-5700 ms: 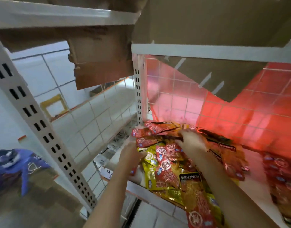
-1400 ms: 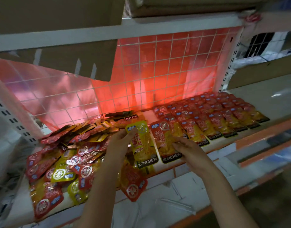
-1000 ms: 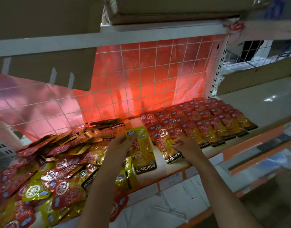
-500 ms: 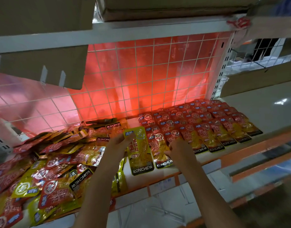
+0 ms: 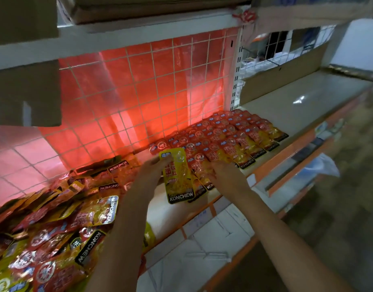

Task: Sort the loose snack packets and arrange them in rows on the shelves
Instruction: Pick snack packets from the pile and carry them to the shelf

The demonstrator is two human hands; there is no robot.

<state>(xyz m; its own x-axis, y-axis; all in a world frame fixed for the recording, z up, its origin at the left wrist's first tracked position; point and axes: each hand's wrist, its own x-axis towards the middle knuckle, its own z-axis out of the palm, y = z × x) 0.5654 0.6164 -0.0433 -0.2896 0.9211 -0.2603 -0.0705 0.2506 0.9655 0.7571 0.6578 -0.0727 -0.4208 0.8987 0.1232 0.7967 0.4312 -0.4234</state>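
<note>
Now, left hand (image 5: 151, 169) pinching glossy yellow packet (image 5: 178, 175), right hand (image 5: 224, 172) flat on crinkly rows (image 5: 234, 135).

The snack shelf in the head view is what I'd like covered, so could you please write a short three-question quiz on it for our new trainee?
1. True or false: the left hand holds a yellow packet.
2. Where does the loose pile lie relative to the neat rows?
A. left
B. right
C. on the shelf above
3. Fill in: the right hand rests on the ____ end of the rows.

Key
1. True: its fingers pinch the packet's top left corner.
2. A: the pile sits at the left of the shelf, the rows near the middle.
3. Left, beside the held packet.
</note>
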